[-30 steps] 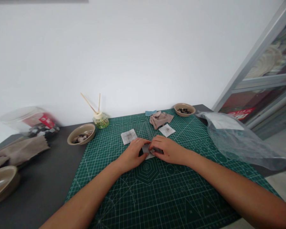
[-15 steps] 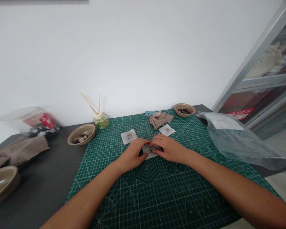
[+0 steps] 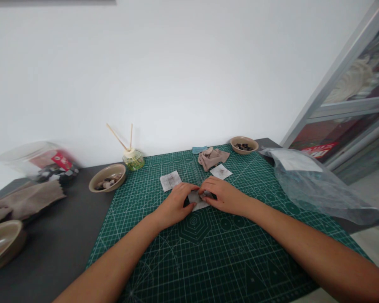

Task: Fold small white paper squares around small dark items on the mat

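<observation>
A small smudged, whitish-grey sheet [image 3: 196,201] lies on the green cutting mat [image 3: 240,269] between my hands. My left hand [image 3: 176,204] holds the sheet's left side down, its index finger at the far edge and thumb at the near edge. Over the sheet's right part, my right hand [image 3: 224,196] has its fingertips pinched around something small and greyish, mostly hidden. Two similar smudged white squares lie behind my hands: the left square [image 3: 170,181] and the right square [image 3: 221,171].
A crumpled taupe cloth [image 3: 212,158] and a blue piece [image 3: 199,149] lie at the back. Bowls with small dark pieces stand at right [image 3: 244,145] and left [image 3: 108,177]. Beside them are a reed diffuser [image 3: 133,159], plastic bag [image 3: 312,189], clear tub [image 3: 34,158], cloth [image 3: 34,198] and another bowl [image 3: 6,244].
Both hands keep nearly the same place and grip over the sheet. The whole view has shifted very slightly; nothing else visibly differs.
</observation>
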Demonstrator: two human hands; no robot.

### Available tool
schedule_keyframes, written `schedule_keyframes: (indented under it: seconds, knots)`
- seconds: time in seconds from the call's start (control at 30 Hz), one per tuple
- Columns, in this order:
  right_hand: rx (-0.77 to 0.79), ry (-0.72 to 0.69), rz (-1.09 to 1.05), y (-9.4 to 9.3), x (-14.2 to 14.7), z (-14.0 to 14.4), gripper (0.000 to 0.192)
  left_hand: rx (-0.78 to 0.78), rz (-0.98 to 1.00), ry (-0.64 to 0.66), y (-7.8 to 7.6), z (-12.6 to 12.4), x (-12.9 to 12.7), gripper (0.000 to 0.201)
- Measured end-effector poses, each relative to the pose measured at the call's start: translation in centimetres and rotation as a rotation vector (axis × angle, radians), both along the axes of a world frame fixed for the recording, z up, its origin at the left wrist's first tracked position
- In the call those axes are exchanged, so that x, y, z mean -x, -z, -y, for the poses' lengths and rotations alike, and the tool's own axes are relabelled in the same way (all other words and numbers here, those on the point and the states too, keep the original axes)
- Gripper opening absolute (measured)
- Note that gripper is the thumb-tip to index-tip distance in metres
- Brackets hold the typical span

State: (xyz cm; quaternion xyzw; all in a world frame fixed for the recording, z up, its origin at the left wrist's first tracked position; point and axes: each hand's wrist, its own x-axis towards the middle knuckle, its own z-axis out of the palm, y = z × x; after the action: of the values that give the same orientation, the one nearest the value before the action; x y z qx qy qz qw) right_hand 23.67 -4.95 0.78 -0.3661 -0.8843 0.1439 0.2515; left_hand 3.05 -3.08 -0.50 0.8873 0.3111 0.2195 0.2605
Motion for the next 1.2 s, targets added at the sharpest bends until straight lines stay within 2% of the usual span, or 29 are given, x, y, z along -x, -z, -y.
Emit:
schedule_keyframes:
  seconds: [0.33, 0.67, 0.77, 1.0, 1.2]
  knots:
    - [0.005, -0.104, 0.011, -0.36, 0.45, 0.53, 0.01, -0.02, 0.01, 0.014, -0.11, -0.04, -0.04, 0.038]
    - [-0.012, -0.011, -0.002, 0.06, -0.02, 0.02, 0.012, -0.005, 0.006, 0.008, 0.03, -0.01, 0.06, 0.041]
    - [-0.007, -0.012, 0.003, 0.08, -0.04, 0.04, 0.012, -0.011, 0.008, 0.009, 0.0, -0.02, 0.01, 0.042]
    - [0.002, -0.11, 0.009, -0.27, 0.28, 0.39, 0.01, -0.014, 0.009, 0.019, -0.04, -0.02, -0.04, 0.038]
    - [-0.009, -0.036, -0.001, -0.04, 0.14, 0.21, 0.013, -0.012, 0.003, 0.011, 0.03, -0.06, -0.01, 0.04]
